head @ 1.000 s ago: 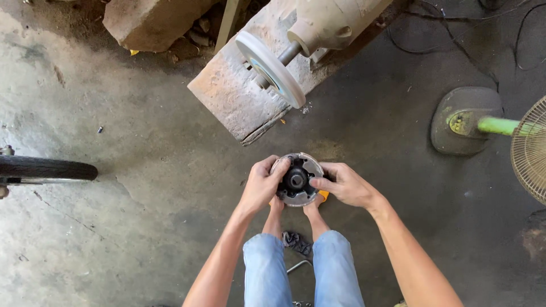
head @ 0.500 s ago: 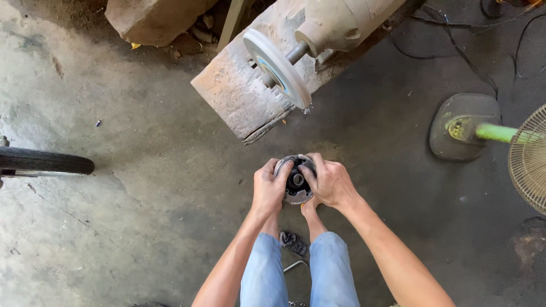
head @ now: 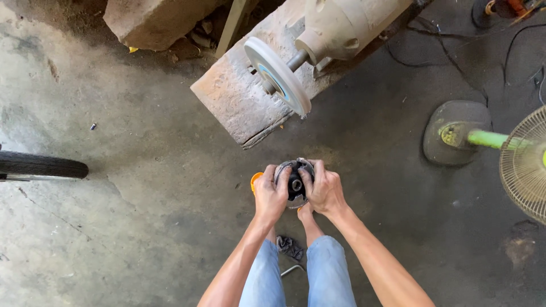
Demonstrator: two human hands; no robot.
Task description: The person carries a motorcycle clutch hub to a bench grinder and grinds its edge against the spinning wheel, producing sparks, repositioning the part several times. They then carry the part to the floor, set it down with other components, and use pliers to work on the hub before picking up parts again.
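While both hands clamp together on a round dark metal part [head: 294, 183] above the concrete floor [head: 142, 170], the left hand [head: 271, 196] grips its left rim and the right hand [head: 325, 190] its right, near the bench grinder's wheel [head: 277, 75].

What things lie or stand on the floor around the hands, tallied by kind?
Grinder wheel on its block: 1
Round metal part in both hands: 1
Standing fan: 1
Tyre: 1
Yellow item: 1
Total: 5
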